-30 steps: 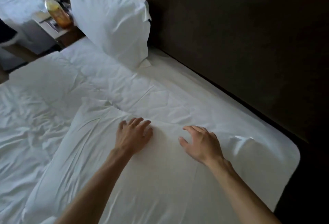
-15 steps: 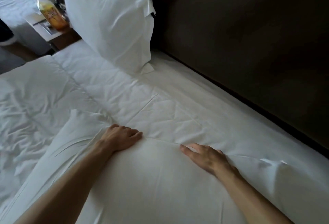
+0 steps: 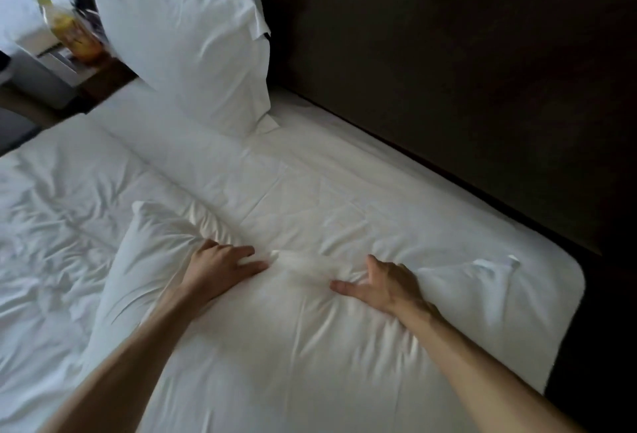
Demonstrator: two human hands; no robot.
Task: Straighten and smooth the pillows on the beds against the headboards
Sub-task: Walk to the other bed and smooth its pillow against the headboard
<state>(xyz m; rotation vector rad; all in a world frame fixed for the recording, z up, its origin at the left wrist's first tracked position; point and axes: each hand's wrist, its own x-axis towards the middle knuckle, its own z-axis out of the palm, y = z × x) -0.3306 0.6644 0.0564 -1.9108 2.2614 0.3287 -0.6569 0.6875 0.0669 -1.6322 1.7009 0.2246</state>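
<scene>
A white pillow [image 3: 275,339] lies flat on the bed in front of me, away from the dark headboard [image 3: 448,71]. My left hand [image 3: 220,262] presses on its far edge with fingers spread. To the right, my right hand [image 3: 382,282] lies flat on the same edge, thumb pointing left. The fabric bunches into folds between the two hands. A second white pillow [image 3: 186,40] stands upright against the headboard at the upper left.
White sheet [image 3: 344,188] covers the mattress between the flat pillow and the headboard. A rumpled white duvet [image 3: 51,226] spreads to the left. A yellow bottle [image 3: 72,29] stands on a nightstand [image 3: 62,60] at the top left. The bed's corner [image 3: 572,277] is at the right.
Both hands have slid toward each other along the pillow's far edge, bunching the fabric between them. The view has pulled back, so the bed's right corner shows again.
</scene>
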